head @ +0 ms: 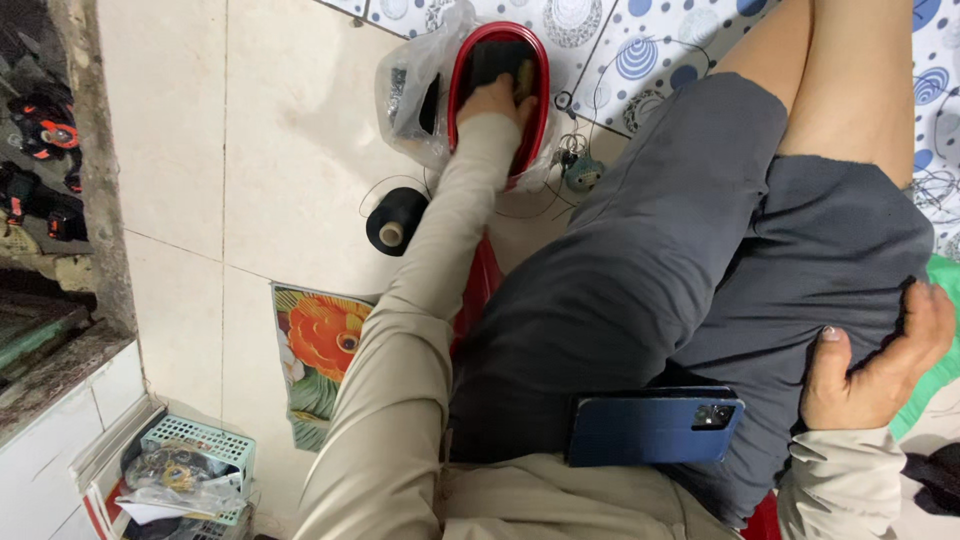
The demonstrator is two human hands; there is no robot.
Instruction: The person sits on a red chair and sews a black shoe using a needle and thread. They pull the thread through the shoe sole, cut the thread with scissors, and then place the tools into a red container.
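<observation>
Tile floor [180, 130], black thread spool [396, 220], patterned mat [640, 40]

Person seen from above, own body only. Both arms in long beige sleeves, light woven fabric, loose cut with soft creases along the length. Left sleeve [420, 330] runs down to the wrist, cuff snug at the left hand [495, 100]. Right sleeve [835, 480] has folds bunched near the cuff, ends at the right hand [880, 360]. Thumbnail visible on that hand, short and plain. Same beige cloth at the waist, so one long-sleeved top. Legs: dark grey shorts [650, 270], matte fabric, wide legs, hem ending above the knee. Lower legs bare. No watch, rings or gloves seen.
</observation>
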